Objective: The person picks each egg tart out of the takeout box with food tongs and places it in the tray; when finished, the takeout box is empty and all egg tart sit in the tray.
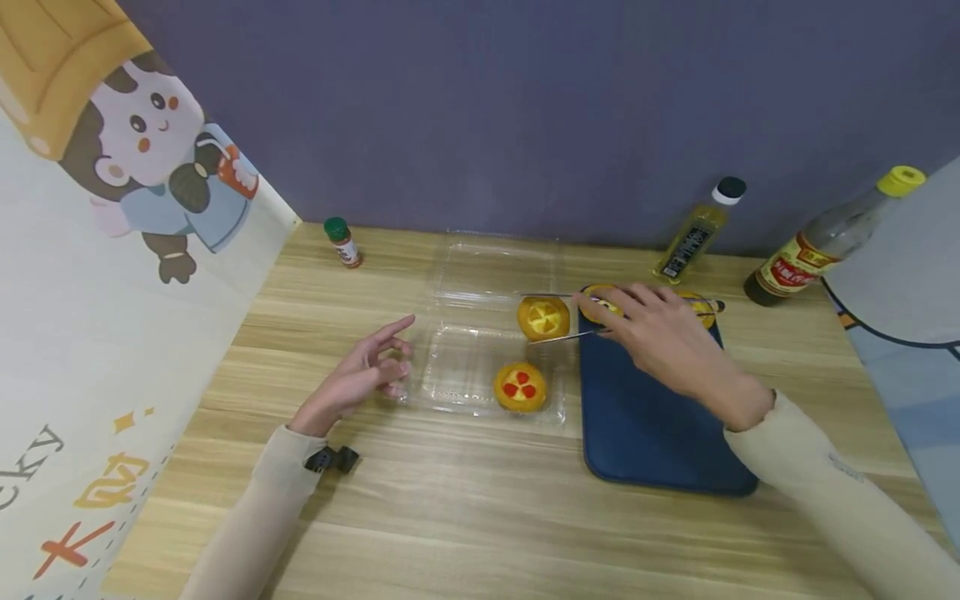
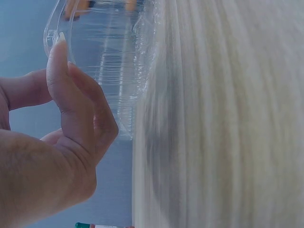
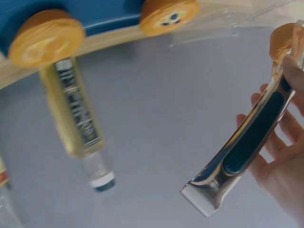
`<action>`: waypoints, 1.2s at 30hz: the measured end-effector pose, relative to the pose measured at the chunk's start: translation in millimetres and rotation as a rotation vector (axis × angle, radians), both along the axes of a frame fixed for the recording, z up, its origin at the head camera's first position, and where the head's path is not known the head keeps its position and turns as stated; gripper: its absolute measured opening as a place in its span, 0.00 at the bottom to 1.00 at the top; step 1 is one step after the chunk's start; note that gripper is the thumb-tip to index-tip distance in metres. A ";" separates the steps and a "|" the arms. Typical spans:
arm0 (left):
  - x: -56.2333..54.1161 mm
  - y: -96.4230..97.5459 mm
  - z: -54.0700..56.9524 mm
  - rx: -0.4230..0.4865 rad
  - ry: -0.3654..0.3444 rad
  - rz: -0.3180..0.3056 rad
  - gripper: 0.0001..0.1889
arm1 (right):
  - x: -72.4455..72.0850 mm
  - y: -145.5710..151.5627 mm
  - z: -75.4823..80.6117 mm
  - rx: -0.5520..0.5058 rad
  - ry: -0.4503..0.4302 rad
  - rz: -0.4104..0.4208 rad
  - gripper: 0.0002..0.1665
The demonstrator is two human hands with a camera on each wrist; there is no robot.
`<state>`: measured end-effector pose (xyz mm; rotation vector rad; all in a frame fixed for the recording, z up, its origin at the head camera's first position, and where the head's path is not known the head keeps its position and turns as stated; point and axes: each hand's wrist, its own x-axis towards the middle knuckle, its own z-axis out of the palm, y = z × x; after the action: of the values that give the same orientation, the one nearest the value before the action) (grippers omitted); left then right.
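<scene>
My right hand holds metal tongs with dark green grips. Between the tong tips is an egg tart topped with yellow wedges, over the right side of a clear plastic clamshell box. Inside that box sits another tart with red pieces on top. My left hand is beside the box's left edge, holding nothing, its index finger extended and the others loosely bent. Two more tarts rest at the far end of a dark blue tray; one of them has dark blue berry-like dots.
A green-capped spice jar stands at the back left of the wooden table. Behind the tray is an oil bottle with a black cap. A yellow-capped bottle of dark liquid stands farther right. A dark wall closes off the back.
</scene>
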<state>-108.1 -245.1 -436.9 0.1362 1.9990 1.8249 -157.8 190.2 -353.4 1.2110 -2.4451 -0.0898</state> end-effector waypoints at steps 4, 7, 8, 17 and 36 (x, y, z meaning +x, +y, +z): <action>0.4 -0.2 1.1 -0.005 0.000 -0.001 0.44 | 1.9 20.0 3.1 -0.017 0.004 -0.031 0.43; 0.3 -0.5 1.2 -0.010 0.001 0.001 0.44 | 4.8 36.8 3.8 -0.013 -0.003 -0.063 0.35; 0.2 -0.7 1.2 -0.011 0.001 0.002 0.44 | 5.5 42.2 3.1 -0.014 -0.001 -0.072 0.31; 0.6 -1.9 -0.6 -0.014 0.017 0.003 0.44 | 19.5 85.7 -11.3 0.002 -0.057 -0.169 0.40; -1.0 -2.3 -2.9 -0.010 0.028 -0.008 0.44 | 38.0 78.1 -47.8 0.064 -0.146 -0.133 0.30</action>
<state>-109.2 -247.4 -439.9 0.1676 2.0238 1.8176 -119.8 268.4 -401.1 1.1159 -2.6679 -0.1227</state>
